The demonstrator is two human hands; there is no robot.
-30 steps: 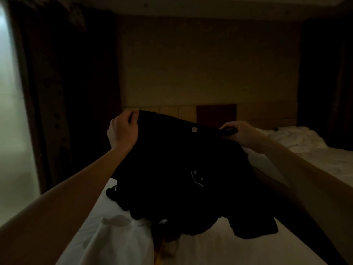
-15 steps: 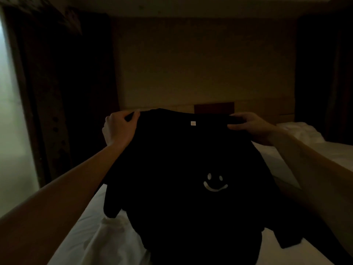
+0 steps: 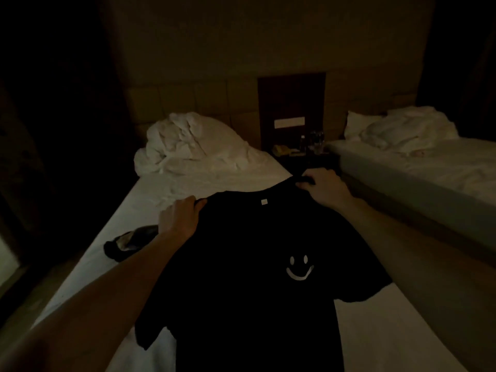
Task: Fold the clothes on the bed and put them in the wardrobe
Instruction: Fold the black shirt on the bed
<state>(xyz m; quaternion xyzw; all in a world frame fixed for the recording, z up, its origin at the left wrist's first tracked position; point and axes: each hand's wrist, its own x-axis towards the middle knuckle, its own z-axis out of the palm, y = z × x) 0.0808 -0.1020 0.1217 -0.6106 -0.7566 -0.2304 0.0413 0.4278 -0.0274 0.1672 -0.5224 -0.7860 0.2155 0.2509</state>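
The black T-shirt (image 3: pixel 241 264) is gripped at its shoulders by the left hand (image 3: pixel 178 220) and right hand (image 3: pixel 323 187) (smiley print up), spread over the bed (image 3: pixel 389 331), seemingly for flat folding.

Dim room, second bed (image 3: pixel 429 167), nightstand (image 3: pixel 300 154)

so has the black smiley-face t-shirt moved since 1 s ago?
Yes. The black smiley-face t-shirt went from bunched and raised against the headboard wall to spread lower over the white bed.

A dim twin hotel bedroom: beyond the hands a white-sheeted bed (image 3: pixel 214 183), to their right a second white bed (image 3: pixel 429 167), a dark nightstand (image 3: pixel 303 157) between.
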